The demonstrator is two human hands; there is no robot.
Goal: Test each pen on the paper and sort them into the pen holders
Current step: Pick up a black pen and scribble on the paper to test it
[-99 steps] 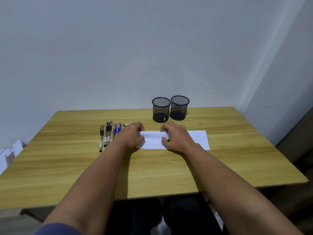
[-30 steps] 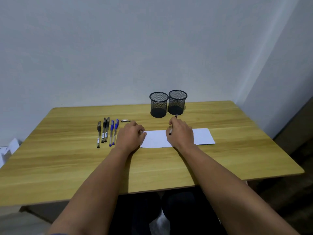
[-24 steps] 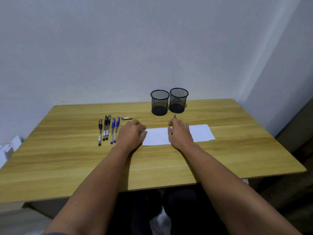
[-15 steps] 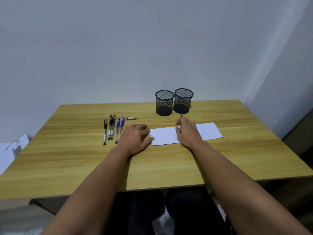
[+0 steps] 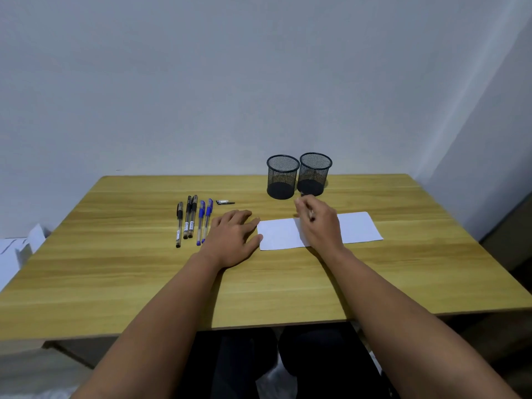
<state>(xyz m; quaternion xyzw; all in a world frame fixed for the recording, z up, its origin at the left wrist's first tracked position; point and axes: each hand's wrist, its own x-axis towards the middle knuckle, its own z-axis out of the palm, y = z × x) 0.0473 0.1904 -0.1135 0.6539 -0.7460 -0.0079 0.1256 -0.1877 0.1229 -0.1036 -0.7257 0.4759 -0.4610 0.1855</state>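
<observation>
Head view: table (image 5: 115, 283), wall behind. L hand (image 5: 234, 237) flat on wood, fingers spread and relaxed, tips just at paper's (image 5: 357, 227) 9 o'clock edge. R hand (image 5: 319, 223) over paper centre, fingers curled on a pen (image 5: 310, 216); hand motion-blurred, pen mostly hidden, tip contact w/ paper cannot tell. Two mesh holders (image 5: 282, 177) (image 5: 315, 174) side by side at 12 o'clock of paper, touching or nearly. Five pens (image 5: 193, 220) in a row at 9 o'clock of L hand: 3 black, 2 blue. Cap (image 5: 225, 202) at 3 o'clock of row's far end.
</observation>
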